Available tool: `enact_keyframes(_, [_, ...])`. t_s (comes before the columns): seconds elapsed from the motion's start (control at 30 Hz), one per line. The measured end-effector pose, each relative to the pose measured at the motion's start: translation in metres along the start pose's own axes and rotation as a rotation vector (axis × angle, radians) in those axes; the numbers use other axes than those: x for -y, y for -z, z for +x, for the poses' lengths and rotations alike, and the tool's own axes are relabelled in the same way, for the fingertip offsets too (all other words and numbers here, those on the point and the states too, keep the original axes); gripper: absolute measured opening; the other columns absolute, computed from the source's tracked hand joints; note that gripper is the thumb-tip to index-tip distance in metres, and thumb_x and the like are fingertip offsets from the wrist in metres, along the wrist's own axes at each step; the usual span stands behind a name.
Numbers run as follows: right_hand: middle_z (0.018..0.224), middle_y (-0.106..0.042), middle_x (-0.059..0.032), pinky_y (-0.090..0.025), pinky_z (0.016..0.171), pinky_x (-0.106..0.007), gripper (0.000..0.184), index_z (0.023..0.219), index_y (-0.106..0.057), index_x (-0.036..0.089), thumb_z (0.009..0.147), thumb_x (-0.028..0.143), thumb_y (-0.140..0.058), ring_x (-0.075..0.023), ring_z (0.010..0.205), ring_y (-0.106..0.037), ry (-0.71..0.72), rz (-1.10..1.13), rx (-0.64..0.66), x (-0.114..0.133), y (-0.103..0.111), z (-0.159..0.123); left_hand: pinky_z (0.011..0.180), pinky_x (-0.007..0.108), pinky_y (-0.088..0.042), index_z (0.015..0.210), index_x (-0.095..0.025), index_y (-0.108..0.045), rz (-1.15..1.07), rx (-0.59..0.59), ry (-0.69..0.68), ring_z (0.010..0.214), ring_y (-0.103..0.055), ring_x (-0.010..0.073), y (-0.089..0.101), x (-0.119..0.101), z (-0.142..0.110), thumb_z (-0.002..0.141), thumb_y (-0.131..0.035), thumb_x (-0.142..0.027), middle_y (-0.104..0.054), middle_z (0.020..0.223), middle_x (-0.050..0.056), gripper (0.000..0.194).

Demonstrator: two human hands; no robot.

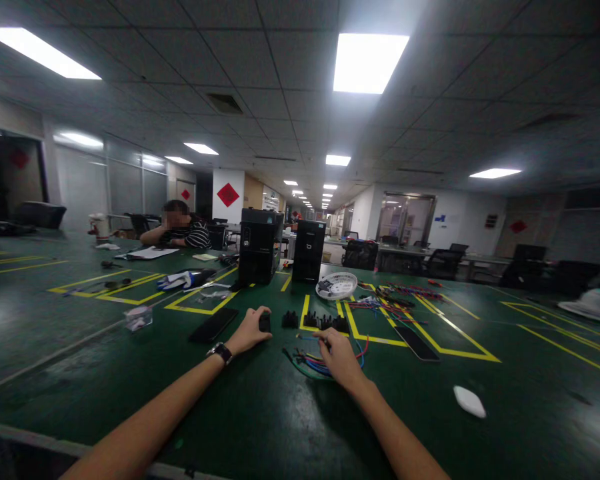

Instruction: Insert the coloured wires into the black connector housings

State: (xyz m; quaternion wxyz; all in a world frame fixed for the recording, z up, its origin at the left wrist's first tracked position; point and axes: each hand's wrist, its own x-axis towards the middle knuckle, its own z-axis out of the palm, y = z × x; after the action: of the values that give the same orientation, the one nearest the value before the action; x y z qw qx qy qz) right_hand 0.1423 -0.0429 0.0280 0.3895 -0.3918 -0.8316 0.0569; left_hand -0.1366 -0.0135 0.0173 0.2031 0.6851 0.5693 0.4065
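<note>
My left hand [250, 332] is closed around a small black block [265, 324], gripping it by its sides on the green table. My right hand [337, 352] pinches a thin wire [306, 337], whose end points left towards the block. Beneath and beside that hand lies a loose bundle of coloured wires [307, 363], partly hidden by the fingers. Just beyond the hands sits a row of black blocks [325, 321], with a smaller black group [290, 320] to its left.
Two black computer towers [258, 247] [309, 252] stand behind the blocks. Near them are a white basket [336, 287] and more tangled wires [395, 303]. Dark flat slabs [214, 325] [417, 343] flank the work area. A white rounded object [470, 401] lies right. Another person [185, 230] sits across the table.
</note>
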Motion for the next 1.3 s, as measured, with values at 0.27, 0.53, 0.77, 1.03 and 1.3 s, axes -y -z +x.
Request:
enact_keyframes(0.27, [0.086,-0.070,-0.0070,-0.046,0.076,-0.031,0.032,0.099,-0.070,0.016,0.088,0.023,-0.041,-0.0217,0.081,-0.064,-0.201,0.108,-0.064,0.006,0.004,0.004,0.064,0.032,-0.058,0.131,-0.022,-0.034,-0.990,-0.083,0.392,0.068,-0.064,0.0134,-0.043,-0.037,-0.019,0.055,-0.085,-0.013,-0.057,0.093,0.004,0.092])
enact_keyframes(0.53, [0.075,-0.070,-0.0052,-0.046,0.066,-0.028,0.035,0.113,-0.066,0.016,0.093,0.028,-0.040,-0.0192,0.067,-0.064,-0.150,0.060,0.055,0.013,-0.006,-0.001,0.069,0.032,-0.060,0.110,-0.016,-0.055,-1.160,0.075,0.344,0.084,-0.065,0.0178,-0.054,-0.053,-0.021,0.066,-0.079,-0.015,-0.059,0.105,0.009,0.050])
enact_keyframes(0.77, [0.092,-0.072,-0.0080,-0.049,0.072,-0.029,0.038,0.129,-0.055,0.017,0.094,0.023,-0.040,-0.0192,0.076,-0.067,-0.020,0.010,0.057,0.029,-0.006,-0.004,0.074,0.034,-0.057,0.110,-0.020,-0.052,-1.355,0.152,0.328,0.090,-0.064,0.0182,-0.052,-0.061,-0.029,0.082,-0.062,-0.014,-0.059,0.105,0.008,0.029])
enact_keyframes(1.03, [0.102,-0.072,-0.0102,-0.053,0.076,-0.030,0.039,0.131,-0.053,0.017,0.094,0.020,-0.041,-0.0203,0.085,-0.069,0.044,0.030,0.045,0.025,-0.013,-0.008,0.086,0.043,-0.054,0.109,-0.021,-0.052,-1.355,0.235,0.261,0.097,-0.062,0.0197,-0.061,-0.061,-0.039,0.078,-0.068,-0.014,-0.057,0.108,0.007,0.035])
enact_keyframes(1.3, [0.118,-0.066,-0.0109,-0.052,0.087,-0.032,0.040,0.132,-0.052,0.019,0.094,0.017,-0.041,-0.0202,0.101,-0.066,0.080,0.065,0.039,0.026,-0.013,-0.010,0.090,0.044,-0.051,0.111,-0.020,-0.053,-1.404,0.232,0.308,0.100,-0.060,0.0200,-0.066,-0.057,-0.038,0.079,-0.063,-0.011,-0.058,0.110,0.009,0.035])
